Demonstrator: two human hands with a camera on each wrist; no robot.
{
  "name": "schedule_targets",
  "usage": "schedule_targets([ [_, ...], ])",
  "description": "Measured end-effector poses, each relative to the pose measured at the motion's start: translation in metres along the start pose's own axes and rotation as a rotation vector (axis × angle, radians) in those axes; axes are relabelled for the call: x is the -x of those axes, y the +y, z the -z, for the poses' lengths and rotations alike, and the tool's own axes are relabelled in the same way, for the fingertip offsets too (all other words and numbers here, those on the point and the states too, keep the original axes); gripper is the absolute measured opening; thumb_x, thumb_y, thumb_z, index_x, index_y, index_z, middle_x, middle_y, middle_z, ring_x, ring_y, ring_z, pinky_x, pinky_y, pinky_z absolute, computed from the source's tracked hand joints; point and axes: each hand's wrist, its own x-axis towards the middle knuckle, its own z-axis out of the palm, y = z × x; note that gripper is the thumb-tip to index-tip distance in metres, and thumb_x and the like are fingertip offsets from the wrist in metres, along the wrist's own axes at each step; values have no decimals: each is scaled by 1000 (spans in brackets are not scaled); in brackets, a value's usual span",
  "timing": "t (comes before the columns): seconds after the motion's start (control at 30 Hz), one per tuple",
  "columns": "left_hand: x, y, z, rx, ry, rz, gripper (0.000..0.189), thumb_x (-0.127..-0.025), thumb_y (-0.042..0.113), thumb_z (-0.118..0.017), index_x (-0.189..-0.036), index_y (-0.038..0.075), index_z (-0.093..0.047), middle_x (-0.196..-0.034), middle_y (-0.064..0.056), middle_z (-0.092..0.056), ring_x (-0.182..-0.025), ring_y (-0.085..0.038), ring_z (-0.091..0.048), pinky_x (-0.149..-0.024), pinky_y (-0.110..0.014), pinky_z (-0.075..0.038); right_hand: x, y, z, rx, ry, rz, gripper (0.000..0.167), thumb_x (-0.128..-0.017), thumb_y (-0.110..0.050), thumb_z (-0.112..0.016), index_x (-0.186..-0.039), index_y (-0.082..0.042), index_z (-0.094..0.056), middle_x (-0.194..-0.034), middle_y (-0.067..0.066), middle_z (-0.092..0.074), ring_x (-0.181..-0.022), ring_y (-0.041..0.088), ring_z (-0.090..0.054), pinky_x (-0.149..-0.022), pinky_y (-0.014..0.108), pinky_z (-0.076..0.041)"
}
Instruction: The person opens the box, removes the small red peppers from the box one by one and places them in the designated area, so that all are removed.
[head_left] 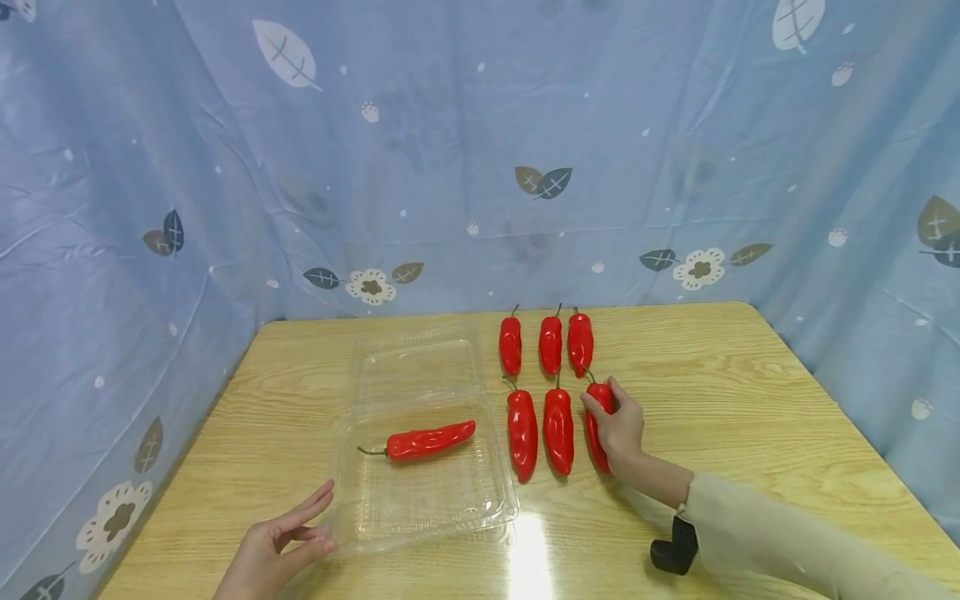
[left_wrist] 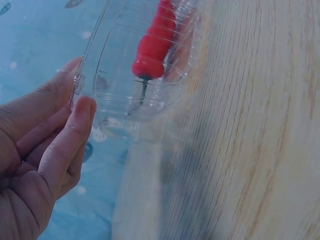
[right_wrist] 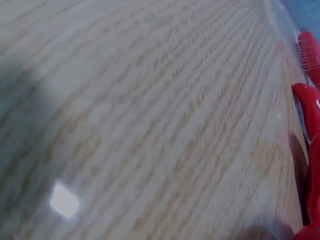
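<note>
In the head view, my right hand (head_left: pixel 624 429) holds a red chili pepper (head_left: pixel 596 435) by its sides, thumb on the left and fingers on the right. That pepper lies at the right end of the near row, its green stem pointing away. My left hand (head_left: pixel 281 546) is at the near left corner of a clear plastic clamshell box (head_left: pixel 420 504). The left wrist view shows the thumb and fingertips pinching the box's rim (left_wrist: pixel 77 82). One red pepper (head_left: pixel 429 442) lies crosswise inside the box, stem to the left.
Two more red peppers (head_left: pixel 522 435) (head_left: pixel 558 429) lie in the near row, right of the box. Behind them is a row of three peppers (head_left: pixel 551 343). The box's clear lid (head_left: pixel 420 371) is folded back on the wooden table (head_left: pixel 720 375). A blue patterned curtain (head_left: pixel 465 150) surrounds the table.
</note>
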Motion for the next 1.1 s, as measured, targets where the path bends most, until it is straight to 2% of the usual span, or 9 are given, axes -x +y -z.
schedule_targets([
  [0.2,1,-2,0,-3,-15,-36,52,-83,4,-71,-129,-11,-51,-125,33,-44,-85,-12,-66,-78,-12,-46,-3,1,-2,15,19,-3,63,-92,-11,-64,-143,8,-32,-148,24,-33,-137,35,-31,-111,43,-27],
  [0.37,0,-2,0,2,0,-4,53,-82,6,-73,-129,-9,-52,-123,34,-45,-84,-9,-65,-77,-13,-47,-3,-1,-4,-5,2,-18,66,-93,-12,-64,-145,7,-29,-149,23,-30,-139,34,-28,-111,42,-26],
  [0.6,0,-1,-2,-1,31,-1,53,-80,4,-74,-127,-8,-55,-123,32,-47,-81,-7,-62,-76,-13,-48,-3,-5,0,1,-13,-59,72,-92,-19,-66,-147,5,-26,-152,20,-26,-141,32,-24,-112,42,-24],
  [0.8,0,0,-2,9,29,3,53,-80,4,-74,-127,-8,-55,-124,31,-47,-82,-8,-62,-77,-13,-47,-1,-12,7,-58,-39,-93,73,-93,-21,-65,-149,3,-24,-154,17,-25,-142,29,-23,-112,39,-23],
  [0.87,-1,-2,-1,14,12,-6,53,-81,4,-73,-128,-8,-53,-125,32,-46,-83,-7,-62,-77,-13,-47,1,-16,12,-94,-47,-81,71,-95,-21,-62,-149,1,-24,-155,15,-24,-142,27,-22,-112,37,-24],
  [0.97,-1,0,-2,20,9,8,53,-82,5,-73,-129,-8,-53,-124,32,-45,-84,-7,-62,-77,-14,-47,3,-22,19,-174,-59,-12,66,-96,-17,-60,-150,-1,-26,-155,13,-26,-142,22,-24,-111,32,-26],
  [1.1,1,2,-2,4,31,17,54,-80,6,-75,-128,-6,-55,-124,31,-47,-83,-8,-62,-77,-14,-48,8,-31,27,-246,-90,109,57,-95,-13,-61,-145,-1,-37,-149,12,-37,-136,18,-36,-103,21,-35],
])
